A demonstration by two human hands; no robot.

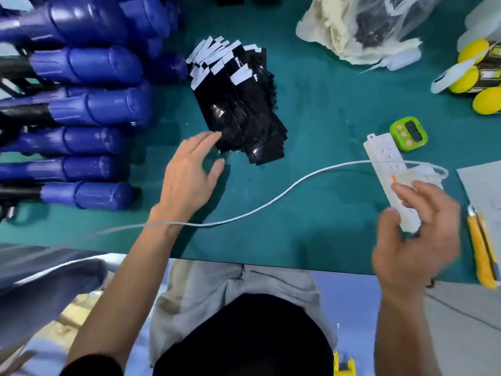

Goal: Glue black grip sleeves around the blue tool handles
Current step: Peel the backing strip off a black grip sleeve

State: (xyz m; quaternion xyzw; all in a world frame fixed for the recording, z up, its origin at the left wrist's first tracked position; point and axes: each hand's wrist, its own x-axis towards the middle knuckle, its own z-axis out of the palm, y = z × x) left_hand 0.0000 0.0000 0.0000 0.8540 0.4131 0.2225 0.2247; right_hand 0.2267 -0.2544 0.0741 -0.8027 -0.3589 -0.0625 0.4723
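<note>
A heap of black grip sleeves (244, 109) with white tape strips at their far ends lies mid-table. Several blue tool handles (89, 104) are stacked in a row along the left side. My left hand (189, 172) reaches toward the near end of the sleeve heap, fingers spread and relaxed, fingertips touching the nearest sleeve. My right hand (414, 234) hovers blurred above the near end of a white power strip (390, 175), fingers loosely curled and holding nothing that I can make out.
A white cable (271, 202) runs from the power strip across the green table (311, 234) and over my left wrist. A green timer (408, 134), a yellow utility knife (482, 253), yellow-capped items (471, 69), a plastic bag (360, 25) and paper (485, 188) sit at the right.
</note>
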